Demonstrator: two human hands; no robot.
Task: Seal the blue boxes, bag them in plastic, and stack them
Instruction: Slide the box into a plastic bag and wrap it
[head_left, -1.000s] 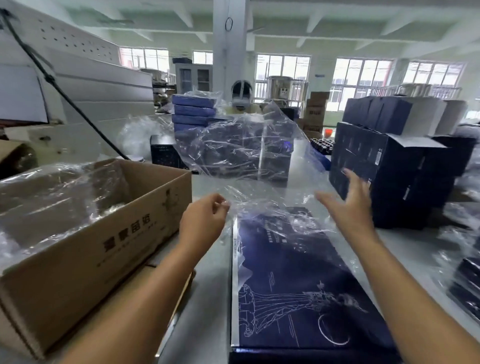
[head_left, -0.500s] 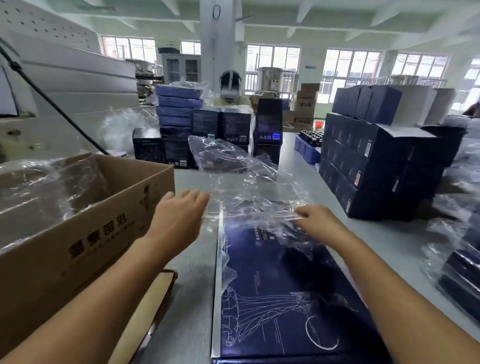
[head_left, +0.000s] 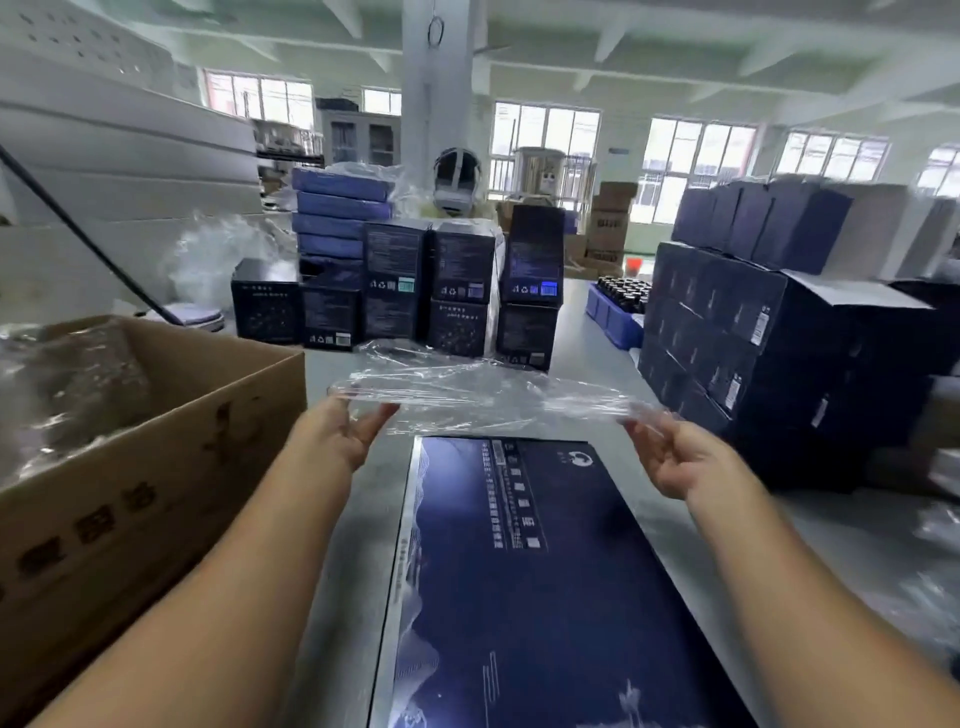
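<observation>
blue box (head_left: 519, 571) lies flat on the grey table (head_left: 371, 530) right in front of the person, closed as far as the view shows, with no plastic round it yet. the plastic bag (head_left: 483, 387) hangs stretched in the air just past the box's far end. the left hand (head_left: 340, 434) pinches its left edge between thumb and fingers, and the right hand (head_left: 675, 460) pinches its right edge the same way. whether the bag's mouth is open i cannot tell. by my reading this box is at the bagging step, with sliding it in and stacking left to do. a stack of bagged blue boxes (head_left: 340, 218) at the back suggests some are finished. the cardboard carton (head_left: 156, 493) on the left holds a heap of clear plastic bags (head_left: 67, 384). the blue crate (head_left: 608, 319) farther back holds small dark bottles (head_left: 623, 286). dark cartons (head_left: 753, 338) are piled on the right.
</observation>
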